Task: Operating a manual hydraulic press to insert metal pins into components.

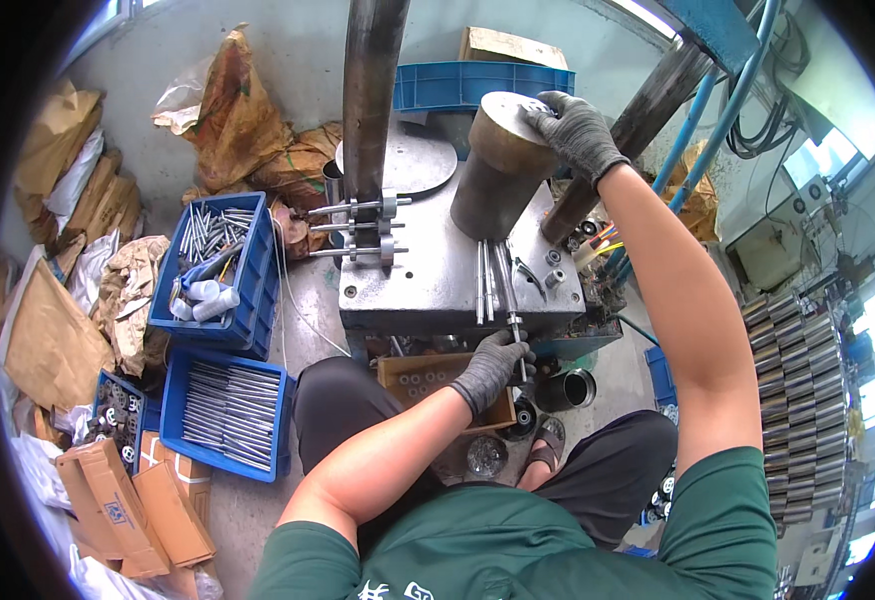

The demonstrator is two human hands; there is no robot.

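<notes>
Hands, two, gray-gloved: left hand point(496, 368) is wrapping its fingers around a metal rod; right hand point(580, 135) is resting on a cylinder's top edge, though whether it is gripping, one cannot tell.

Table, steel, one: it is occupying the space before the seated person, seemingly so that the work is lying within reach point(428, 288).

Post, upright, one: rising at the table's left point(366, 110).

Cylinder, wide-topped, one: showing above the table between this post and a slanting one; the right hand is perhaps steadying it point(503, 195).

Crate, blue, one: sitting on the floor at left; its rods are lying side by side, presumably for easy picking point(286, 420).

Rod, held, one: pointing from the left hand toward the cylinder's base, its lower part extending past the table's near edge, likely leaving room for the grasp point(507, 287).

Curved tool, dark, one: lying right of the rod point(531, 279).

Ring, small, one: sitting beside that tool point(555, 258).
</notes>
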